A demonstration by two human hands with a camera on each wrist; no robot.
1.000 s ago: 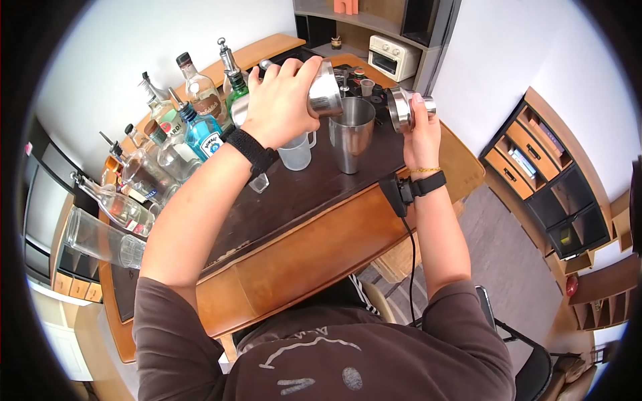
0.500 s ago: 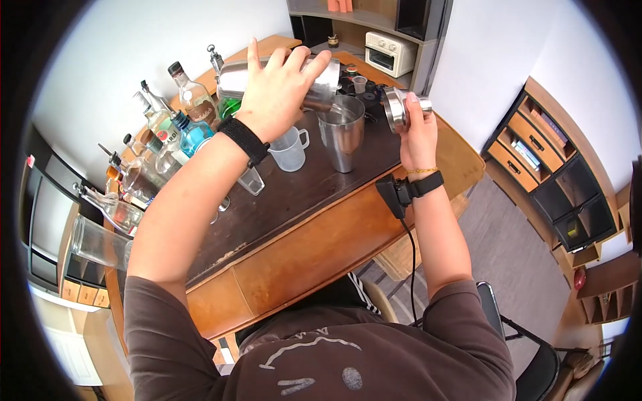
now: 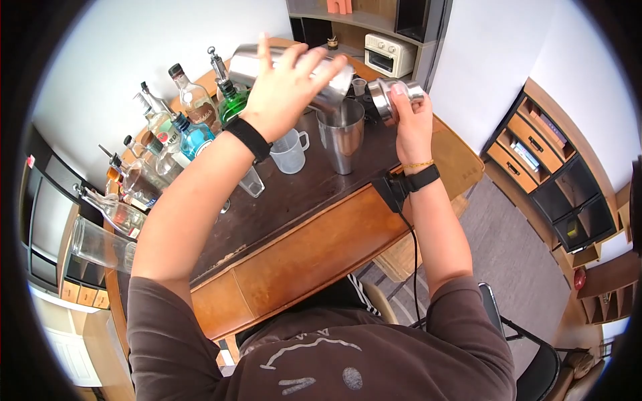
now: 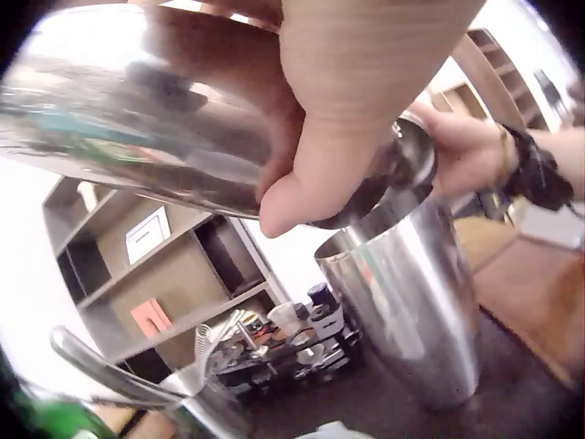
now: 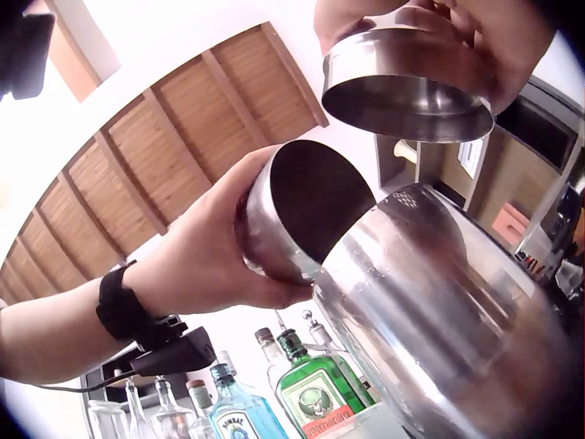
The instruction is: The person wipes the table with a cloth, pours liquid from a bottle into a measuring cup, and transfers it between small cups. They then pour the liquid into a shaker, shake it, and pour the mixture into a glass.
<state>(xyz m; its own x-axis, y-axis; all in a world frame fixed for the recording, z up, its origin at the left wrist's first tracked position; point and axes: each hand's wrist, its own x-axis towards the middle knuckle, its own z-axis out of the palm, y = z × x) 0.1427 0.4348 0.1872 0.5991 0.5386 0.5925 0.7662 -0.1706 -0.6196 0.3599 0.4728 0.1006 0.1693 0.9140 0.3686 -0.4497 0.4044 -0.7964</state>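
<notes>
My left hand grips a steel shaker tin from above, thumb on its near side in the left wrist view. The tin lies tipped, its mouth low at the rim of a second steel shaker tin standing upright on the table. In the right wrist view the tipped tin's dark mouth overlaps the standing tin's rim. To the right, my right hand holds a steel shaker top by its narrower end, the wide opening facing the tins. In the right wrist view that opening hangs above both tins.
A frosted plastic jug stands left of the upright tin. Several bottles, among them a green bottle and a blue bottle, line the table's left side. Behind the tins sits a dark rack of small items. The brown table edge runs before me.
My left hand has tipped the tin, raising its base, with its mouth now over the standing tin. My right hand has shifted slightly left with the shaker top, closer to the tins.
</notes>
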